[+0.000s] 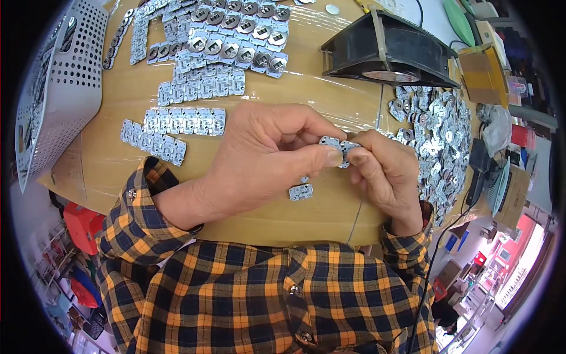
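Observation:
My left hand (265, 144) pinches a small silvery circuit board (329, 141) between thumb and fingertips. From the other side, my right hand (386, 171) grips the adjoining small board (346, 159) with thumb and forefinger. The two pieces meet edge to edge, and my fingers hide whether they are still joined. A single circuit board (300, 192) lies on the table below my hands, a sliver of another just above it. To the left of my left hand are two board strips, one straight (186, 121) and one slanted (153, 142).
Stacked board strips with round metal parts (239, 35) fill the far left-centre. At right spreads a heap of loose boards (442, 141). A black fan (386, 50) stands behind it, beside a cardboard box (483, 76). A white perforated basket (76, 74) stands at left.

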### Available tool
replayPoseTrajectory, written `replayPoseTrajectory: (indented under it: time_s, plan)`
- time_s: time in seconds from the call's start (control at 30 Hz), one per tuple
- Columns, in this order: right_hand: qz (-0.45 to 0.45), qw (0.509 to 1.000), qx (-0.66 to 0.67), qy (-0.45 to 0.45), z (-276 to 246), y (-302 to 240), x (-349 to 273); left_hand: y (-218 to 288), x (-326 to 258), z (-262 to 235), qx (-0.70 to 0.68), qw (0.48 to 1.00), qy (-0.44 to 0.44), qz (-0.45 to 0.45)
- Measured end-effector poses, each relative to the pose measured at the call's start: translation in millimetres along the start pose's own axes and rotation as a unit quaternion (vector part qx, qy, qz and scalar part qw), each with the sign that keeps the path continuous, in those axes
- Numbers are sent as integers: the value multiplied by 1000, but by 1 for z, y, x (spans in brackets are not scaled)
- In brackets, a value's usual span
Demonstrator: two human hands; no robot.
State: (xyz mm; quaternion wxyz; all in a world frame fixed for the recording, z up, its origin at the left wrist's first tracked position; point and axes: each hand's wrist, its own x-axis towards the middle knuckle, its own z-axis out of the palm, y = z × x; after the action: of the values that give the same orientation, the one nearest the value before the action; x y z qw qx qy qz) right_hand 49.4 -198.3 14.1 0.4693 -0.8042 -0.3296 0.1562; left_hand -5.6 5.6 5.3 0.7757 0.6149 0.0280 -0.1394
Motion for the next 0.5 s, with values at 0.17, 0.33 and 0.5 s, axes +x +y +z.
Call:
replayPoseTrajectory:
  time_s: [0.17,0.33,0.5]
  plan:
    - [32,999,5,-6,-3,-8,0,5,3,-4,-76,996,-30,-20]
    - [-11,1000,-1,2,0,-1,0,7,3,-5,12,999,-23,-28]
    - [140,912,385,-32,0,-9,-2,3,0,-4,-76,995,-57,14]
